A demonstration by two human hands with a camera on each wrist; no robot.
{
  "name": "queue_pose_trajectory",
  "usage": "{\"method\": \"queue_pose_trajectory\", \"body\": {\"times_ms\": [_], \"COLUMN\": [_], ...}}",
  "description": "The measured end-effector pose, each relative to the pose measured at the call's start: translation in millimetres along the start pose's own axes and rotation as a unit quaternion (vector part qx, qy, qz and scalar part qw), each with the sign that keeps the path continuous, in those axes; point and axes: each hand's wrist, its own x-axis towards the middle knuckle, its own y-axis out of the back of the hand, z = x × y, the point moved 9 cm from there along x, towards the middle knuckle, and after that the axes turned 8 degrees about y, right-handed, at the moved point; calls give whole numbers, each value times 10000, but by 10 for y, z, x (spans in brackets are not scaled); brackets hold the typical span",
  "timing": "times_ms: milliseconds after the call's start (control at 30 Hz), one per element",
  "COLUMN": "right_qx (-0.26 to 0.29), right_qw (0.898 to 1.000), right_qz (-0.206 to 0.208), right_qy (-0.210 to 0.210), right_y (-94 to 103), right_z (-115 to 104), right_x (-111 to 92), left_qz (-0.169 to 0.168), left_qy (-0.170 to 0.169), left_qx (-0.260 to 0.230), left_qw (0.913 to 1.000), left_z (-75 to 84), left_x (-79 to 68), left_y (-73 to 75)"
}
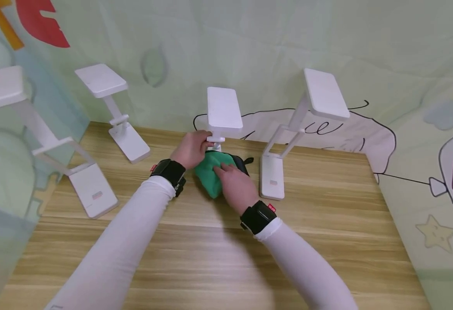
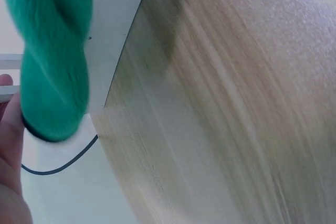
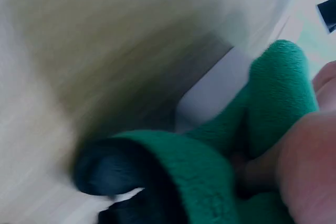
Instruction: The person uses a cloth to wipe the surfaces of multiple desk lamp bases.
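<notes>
A white desk lamp [image 1: 224, 107] stands in the middle near the back wall. My left hand [image 1: 191, 150] pinches it at the joint under its head; in the left wrist view my fingers [image 2: 10, 135] lie around a thin white bar. A fuzzy green cloth [image 1: 211, 174] with dark edging and a small black loop [image 1: 248, 160] is bunched against this lamp's lower part and hides most of its base. My right hand [image 1: 239, 187] grips the cloth, fingers sunk into its folds [image 3: 281, 85] in the right wrist view. The lamp base's white corner [image 3: 210, 95] shows behind the cloth.
Another white lamp [image 1: 272, 176] stands close to the right of my right hand. Two more lamps stand at the left, one at the back [image 1: 129, 142] and one nearer [image 1: 93, 189]. A printed fabric wall [image 1: 272, 43] borders the wooden table [image 1: 195, 258].
</notes>
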Motion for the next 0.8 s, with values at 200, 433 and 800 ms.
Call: {"method": "queue_pose_trajectory", "body": {"times_ms": [200,433,800], "right_qx": [-310,-490,-418], "right_qw": [9989,9960,9949], "right_qz": [-260,-182,251], "right_qy": [220,730,883], "right_y": [68,32,-11], "right_z": [-257,-532,-536], "right_x": [-145,-152,160], "left_qz": [8,-6,-48], "left_qy": [42,78,58], "left_qx": [85,183,141], "left_qw": [10000,9998,9999], "left_z": [-24,-40,4], "left_x": [-5,-9,-3], "left_y": [26,13,-4]}}
